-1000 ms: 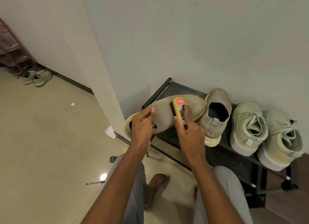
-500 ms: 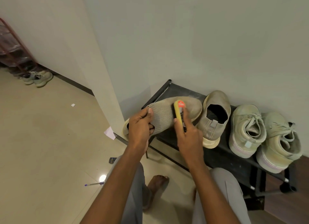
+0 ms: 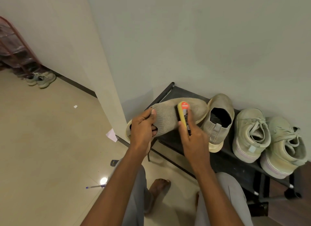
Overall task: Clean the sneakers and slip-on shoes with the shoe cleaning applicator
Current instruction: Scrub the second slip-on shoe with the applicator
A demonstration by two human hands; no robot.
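My left hand (image 3: 143, 131) grips the heel opening of a beige knit slip-on shoe (image 3: 168, 114), held on its side above the left end of a black shoe rack (image 3: 223, 160). My right hand (image 3: 193, 138) holds a yellow shoe cleaning applicator (image 3: 183, 114) with a red top and presses it against the shoe's upper. The second slip-on (image 3: 218, 123) stands on the rack just to the right. Two pale green lace-up sneakers (image 3: 250, 134) (image 3: 286, 148) stand further right on the rack.
A wall corner (image 3: 107, 91) stands left of the rack. On the tiled floor lie a pen (image 3: 95, 186), a small remote (image 3: 114, 163) and a scrap of paper (image 3: 111, 135). Another pair of sneakers (image 3: 42, 78) sits by a red rack at far left. My bare feet are below.
The applicator has slid slightly along the shoe's upper while my left hand kept its grip; the view shifted a little.
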